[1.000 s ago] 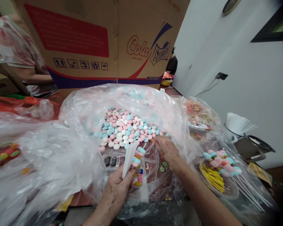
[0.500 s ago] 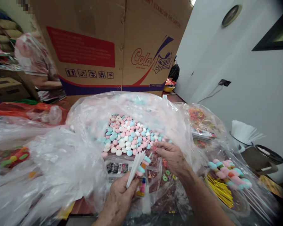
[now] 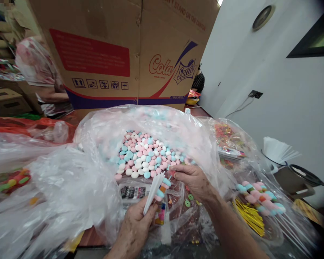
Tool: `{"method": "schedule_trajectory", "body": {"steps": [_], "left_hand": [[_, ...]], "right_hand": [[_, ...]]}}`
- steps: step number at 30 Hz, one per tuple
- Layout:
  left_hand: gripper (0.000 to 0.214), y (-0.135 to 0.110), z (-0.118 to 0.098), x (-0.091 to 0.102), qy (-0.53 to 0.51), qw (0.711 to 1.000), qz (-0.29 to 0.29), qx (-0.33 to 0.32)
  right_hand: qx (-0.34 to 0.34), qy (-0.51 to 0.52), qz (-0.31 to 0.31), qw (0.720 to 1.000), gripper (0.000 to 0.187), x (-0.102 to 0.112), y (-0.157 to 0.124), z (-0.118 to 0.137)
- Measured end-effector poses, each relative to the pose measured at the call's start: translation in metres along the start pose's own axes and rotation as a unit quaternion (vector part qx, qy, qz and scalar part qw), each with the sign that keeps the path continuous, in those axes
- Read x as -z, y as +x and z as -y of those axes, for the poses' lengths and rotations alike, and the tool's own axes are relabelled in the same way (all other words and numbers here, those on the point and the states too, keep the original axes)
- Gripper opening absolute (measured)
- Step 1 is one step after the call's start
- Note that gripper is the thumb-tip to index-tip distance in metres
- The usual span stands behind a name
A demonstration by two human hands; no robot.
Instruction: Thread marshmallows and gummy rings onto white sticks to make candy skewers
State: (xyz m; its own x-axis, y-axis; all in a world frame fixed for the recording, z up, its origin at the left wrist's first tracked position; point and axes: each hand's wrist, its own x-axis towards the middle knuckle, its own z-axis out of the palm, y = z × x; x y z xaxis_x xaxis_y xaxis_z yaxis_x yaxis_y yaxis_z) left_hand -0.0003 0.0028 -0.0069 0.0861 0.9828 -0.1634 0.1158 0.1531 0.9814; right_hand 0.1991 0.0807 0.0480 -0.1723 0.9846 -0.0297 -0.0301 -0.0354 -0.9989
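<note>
My left hand (image 3: 135, 225) is closed around a bunch of white sticks (image 3: 152, 192), which point up and slightly right. Beside them in the same hand stands a candy skewer (image 3: 162, 189) threaded with blue, orange and pink pieces, its tip showing at the top. Thumb and forefinger of my right hand (image 3: 194, 181) pinch a small red gummy candy (image 3: 172, 173) right at that tip; whether the tip has pierced it I cannot tell. Just behind both hands, a big clear plastic bag (image 3: 97, 126) lies open, with pink, white and blue marshmallows (image 3: 143, 158) spilling from it.
Finished-looking marshmallow skewers (image 3: 264, 198) and gold twist ties (image 3: 250, 219) lie at the right, near a container of white sticks (image 3: 279, 149). Gummy rings (image 3: 188, 200) lie on the table. A large carton (image 3: 102, 46) stands behind; a person (image 3: 40, 68) is at the left.
My right hand has moved slightly left and the red gummy candy is now at the skewer's tip. The left hand stays nearly in place, still gripping the sticks.
</note>
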Motion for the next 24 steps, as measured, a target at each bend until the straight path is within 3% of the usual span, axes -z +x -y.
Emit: {"method": "schedule_trajectory", "body": {"steps": [4, 8, 13, 15, 17, 18, 20, 22, 24], "left_hand": [[0.034, 0.001, 0.0, 0.002, 0.006, 1.0, 0.009, 0.006], [0.032, 0.0, 0.003, 0.004, -0.004, 1.0, 0.016, 0.002], [0.036, 0.0, 0.007, 0.002, -0.013, 1.0, 0.003, -0.01], [0.04, 0.001, 0.009, 0.001, -0.041, 0.999, -0.014, -0.005], [0.046, 0.002, 0.011, -0.002, -0.078, 0.996, -0.034, 0.011], [0.049, 0.002, 0.012, -0.003, -0.098, 0.994, -0.044, 0.022], [0.056, 0.003, 0.013, -0.005, -0.133, 0.989, -0.058, 0.043], [0.062, 0.003, 0.012, -0.006, -0.148, 0.985, -0.068, 0.062], [0.063, 0.002, 0.011, -0.007, -0.147, 0.984, -0.076, 0.07]], "right_hand": [[0.054, -0.112, 0.076, 0.989, 0.025, 0.002, -0.004, 0.003], [0.106, -0.187, 0.112, 0.97, 0.022, -0.004, -0.014, 0.006], [0.12, -0.208, 0.138, 0.961, 0.023, -0.008, -0.022, 0.007], [0.095, -0.178, 0.107, 0.974, 0.031, -0.002, -0.017, 0.009], [0.083, -0.181, 0.014, 0.98, 0.037, 0.007, -0.005, 0.011], [0.08, -0.234, -0.036, 0.968, 0.037, 0.012, 0.003, 0.012], [0.06, -0.419, -0.088, 0.902, 0.032, 0.019, 0.02, 0.012], [0.025, -0.572, -0.081, 0.816, 0.028, 0.018, 0.036, 0.009], [-0.004, -0.627, -0.07, 0.776, 0.022, 0.011, 0.048, 0.004]]}}
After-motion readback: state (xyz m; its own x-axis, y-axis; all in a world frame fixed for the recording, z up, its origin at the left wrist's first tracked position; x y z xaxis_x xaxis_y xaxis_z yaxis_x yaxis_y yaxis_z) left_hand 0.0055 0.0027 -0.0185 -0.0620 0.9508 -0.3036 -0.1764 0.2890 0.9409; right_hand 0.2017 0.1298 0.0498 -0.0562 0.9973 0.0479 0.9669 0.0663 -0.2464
